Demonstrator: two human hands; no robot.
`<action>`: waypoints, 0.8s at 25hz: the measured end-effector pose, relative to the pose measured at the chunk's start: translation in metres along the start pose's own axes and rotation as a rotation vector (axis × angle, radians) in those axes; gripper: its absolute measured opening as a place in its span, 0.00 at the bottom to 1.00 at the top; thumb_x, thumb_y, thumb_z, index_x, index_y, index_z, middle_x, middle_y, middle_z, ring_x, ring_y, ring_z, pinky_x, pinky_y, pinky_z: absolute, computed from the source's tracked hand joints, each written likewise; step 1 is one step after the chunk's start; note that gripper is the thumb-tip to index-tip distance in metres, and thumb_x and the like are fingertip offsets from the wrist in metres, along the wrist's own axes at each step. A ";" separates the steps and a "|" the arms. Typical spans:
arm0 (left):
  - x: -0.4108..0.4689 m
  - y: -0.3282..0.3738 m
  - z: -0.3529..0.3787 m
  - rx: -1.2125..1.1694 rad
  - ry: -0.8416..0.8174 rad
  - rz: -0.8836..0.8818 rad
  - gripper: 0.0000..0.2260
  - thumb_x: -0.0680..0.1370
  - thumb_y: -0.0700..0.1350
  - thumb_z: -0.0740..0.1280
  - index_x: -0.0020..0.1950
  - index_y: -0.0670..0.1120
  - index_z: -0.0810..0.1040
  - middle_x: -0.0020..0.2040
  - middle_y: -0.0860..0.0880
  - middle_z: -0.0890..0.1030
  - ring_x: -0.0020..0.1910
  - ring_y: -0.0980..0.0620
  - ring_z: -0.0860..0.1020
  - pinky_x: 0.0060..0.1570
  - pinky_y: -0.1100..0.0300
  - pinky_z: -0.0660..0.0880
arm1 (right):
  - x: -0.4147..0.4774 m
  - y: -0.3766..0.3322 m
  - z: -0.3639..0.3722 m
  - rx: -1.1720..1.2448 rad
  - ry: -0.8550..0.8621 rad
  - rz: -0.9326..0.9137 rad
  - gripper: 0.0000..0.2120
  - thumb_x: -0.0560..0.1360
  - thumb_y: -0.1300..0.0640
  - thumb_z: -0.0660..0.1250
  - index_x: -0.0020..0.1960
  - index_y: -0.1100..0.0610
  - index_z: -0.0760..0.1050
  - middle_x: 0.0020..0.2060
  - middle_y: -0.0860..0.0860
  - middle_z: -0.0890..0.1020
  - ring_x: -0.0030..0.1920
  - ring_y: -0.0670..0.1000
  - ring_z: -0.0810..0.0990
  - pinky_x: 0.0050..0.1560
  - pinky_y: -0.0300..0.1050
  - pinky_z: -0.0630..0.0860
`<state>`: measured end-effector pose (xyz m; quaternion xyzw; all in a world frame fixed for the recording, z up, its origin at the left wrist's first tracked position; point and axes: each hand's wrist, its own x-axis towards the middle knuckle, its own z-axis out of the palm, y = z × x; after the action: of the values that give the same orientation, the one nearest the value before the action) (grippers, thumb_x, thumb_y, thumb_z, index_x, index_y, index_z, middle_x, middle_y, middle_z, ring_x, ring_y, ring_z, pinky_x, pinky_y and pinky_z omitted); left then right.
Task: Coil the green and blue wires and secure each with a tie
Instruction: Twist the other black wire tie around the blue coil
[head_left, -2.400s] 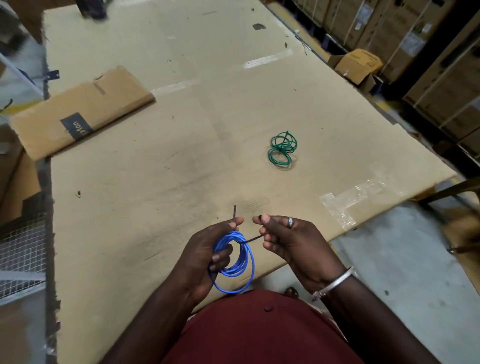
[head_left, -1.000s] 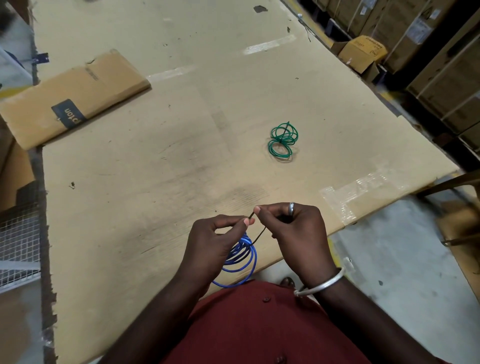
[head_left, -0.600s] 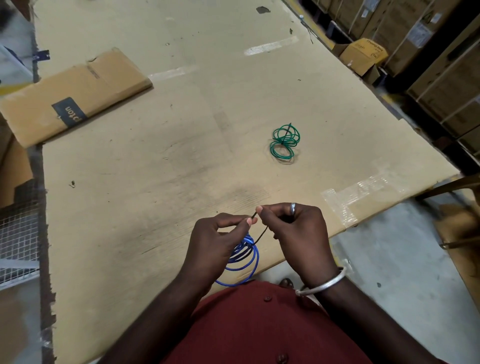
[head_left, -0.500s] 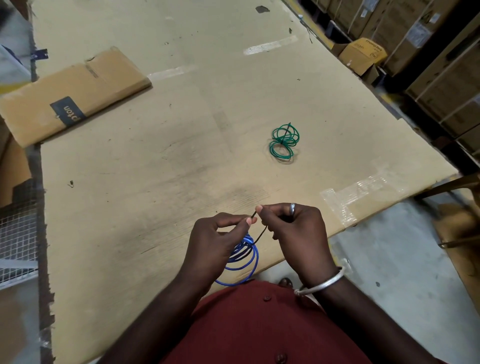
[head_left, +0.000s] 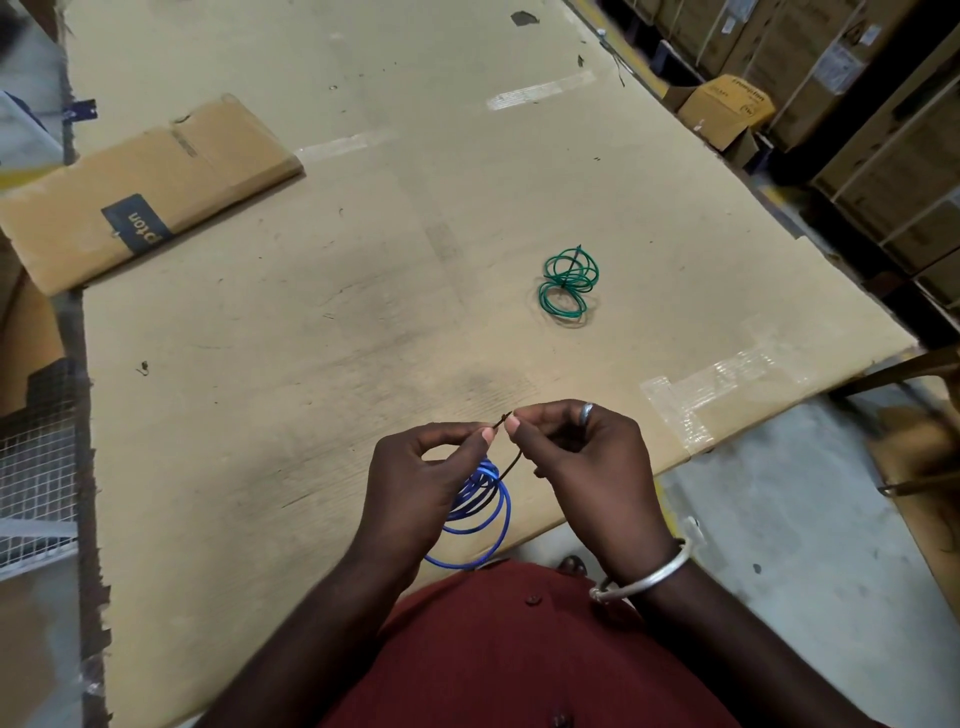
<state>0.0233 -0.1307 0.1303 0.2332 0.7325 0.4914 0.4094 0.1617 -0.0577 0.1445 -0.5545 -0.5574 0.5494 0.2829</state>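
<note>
A coiled blue wire (head_left: 480, 512) hangs below my hands at the near edge of the cardboard-covered table (head_left: 363, 312). A thin black tie (head_left: 508, 466) runs through the coil and up to my fingertips. My left hand (head_left: 421, 486) and my right hand (head_left: 587, 457) both pinch the tie's ends together just above the coil. The green wire (head_left: 567, 286) lies coiled on the table beyond my right hand, with a dark tie around its middle.
A flattened cardboard box (head_left: 140, 192) lies at the far left of the table. Clear tape (head_left: 727, 379) patches the table's right corner. Stacked cartons (head_left: 883, 104) line the right side. A wire mesh rack (head_left: 36, 457) stands at the left.
Earlier my hands were apart, with the tie's ends spread. They have come together and now pinch both ends at one spot above the blue coil. The green coil has not moved.
</note>
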 end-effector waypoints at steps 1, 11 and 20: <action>0.000 0.000 0.000 -0.006 0.011 0.002 0.02 0.76 0.48 0.76 0.46 0.51 0.89 0.40 0.55 0.89 0.31 0.65 0.80 0.34 0.71 0.72 | 0.000 0.001 0.000 -0.012 -0.003 -0.009 0.02 0.73 0.54 0.78 0.44 0.52 0.87 0.35 0.48 0.88 0.36 0.43 0.84 0.44 0.53 0.84; 0.001 -0.001 -0.001 -0.072 -0.028 -0.028 0.04 0.77 0.47 0.76 0.47 0.48 0.89 0.28 0.57 0.81 0.22 0.61 0.68 0.26 0.68 0.68 | -0.002 0.003 -0.001 -0.288 -0.045 -0.339 0.02 0.76 0.59 0.75 0.46 0.54 0.86 0.37 0.45 0.85 0.40 0.46 0.83 0.39 0.31 0.74; 0.007 -0.005 -0.007 -0.172 -0.149 -0.128 0.07 0.77 0.47 0.75 0.48 0.45 0.88 0.27 0.54 0.75 0.23 0.58 0.64 0.26 0.65 0.65 | 0.013 0.005 -0.002 -0.222 -0.047 -0.341 0.05 0.77 0.55 0.74 0.53 0.49 0.84 0.43 0.45 0.83 0.41 0.48 0.80 0.40 0.30 0.70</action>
<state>0.0139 -0.1311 0.1243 0.1861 0.6686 0.5066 0.5116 0.1625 -0.0459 0.1363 -0.4666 -0.7068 0.4416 0.2960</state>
